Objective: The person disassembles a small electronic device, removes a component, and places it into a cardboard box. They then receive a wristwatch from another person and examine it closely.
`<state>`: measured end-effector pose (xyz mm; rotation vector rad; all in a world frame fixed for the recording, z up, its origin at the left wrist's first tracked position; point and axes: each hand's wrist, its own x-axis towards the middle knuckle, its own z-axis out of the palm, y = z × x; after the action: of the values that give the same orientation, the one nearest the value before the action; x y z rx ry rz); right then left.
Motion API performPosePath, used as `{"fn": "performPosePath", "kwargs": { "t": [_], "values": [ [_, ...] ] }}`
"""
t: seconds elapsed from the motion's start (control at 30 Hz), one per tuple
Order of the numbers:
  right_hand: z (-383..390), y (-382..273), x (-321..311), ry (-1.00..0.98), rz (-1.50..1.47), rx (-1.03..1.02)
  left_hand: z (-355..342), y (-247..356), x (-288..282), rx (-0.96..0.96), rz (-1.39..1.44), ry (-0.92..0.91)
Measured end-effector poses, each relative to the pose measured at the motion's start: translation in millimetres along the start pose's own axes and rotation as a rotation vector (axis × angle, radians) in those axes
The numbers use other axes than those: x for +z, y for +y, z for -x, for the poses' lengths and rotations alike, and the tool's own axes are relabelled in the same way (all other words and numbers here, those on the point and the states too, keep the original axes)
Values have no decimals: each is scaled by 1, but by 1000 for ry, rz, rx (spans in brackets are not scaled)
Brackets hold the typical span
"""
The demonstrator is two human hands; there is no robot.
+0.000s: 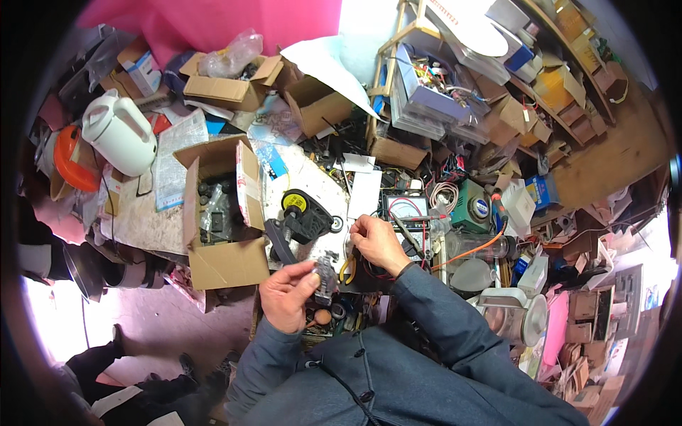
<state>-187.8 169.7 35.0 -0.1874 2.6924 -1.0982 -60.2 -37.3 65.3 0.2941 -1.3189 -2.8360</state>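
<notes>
My left hand (285, 297) pinches a small dark grey plastic part (326, 281) between thumb and fingers, above the front edge of the bench. My right hand (380, 245) is a little farther off to the right, its fingers curled together; whatever they hold, if anything, is hidden. Below those fingers lies a pair of pliers with yellow handles (347, 270). Just beyond my left hand, a black plastic mechanism with a yellow disc (293, 201) and small wheels rests on the white bench top (312, 165).
An open cardboard box (227, 266) with dark parts stands left of the mechanism. Right of my right hand are a multimeter (407, 208) with leads, a green box-shaped unit (472, 207) and a glass jug (508, 316). A white kettle (118, 133) stands far left. Another person's legs (99, 362) show lower left.
</notes>
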Motion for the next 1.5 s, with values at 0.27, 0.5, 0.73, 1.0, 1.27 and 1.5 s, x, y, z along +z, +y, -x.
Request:
{"fn": "performPosePath", "kwargs": {
  "t": [0.27, 0.5, 0.73, 1.0, 1.27, 1.5],
  "values": [
    [4, -1, 11, -13, 353, -63, -64, 30, 13, 74, 202, -35],
    [-20, -1, 35, 43, 446, -258, -81, 41, 29, 62, 234, -62],
    [-25, -5, 33, 110, 281, -149, -94, 52, 15, 79, 325, -58],
    [11, -23, 9, 197, -407, -136, -56, 70, 14, 245, 231, 114],
    [74, -47, -15, -189, -891, -30, -2, 28, -33, 44, 136, -109],
    [89, -108, -31, -305, -667, -329, 12, 17, -40, -121, 458, -358]
  ]
}}
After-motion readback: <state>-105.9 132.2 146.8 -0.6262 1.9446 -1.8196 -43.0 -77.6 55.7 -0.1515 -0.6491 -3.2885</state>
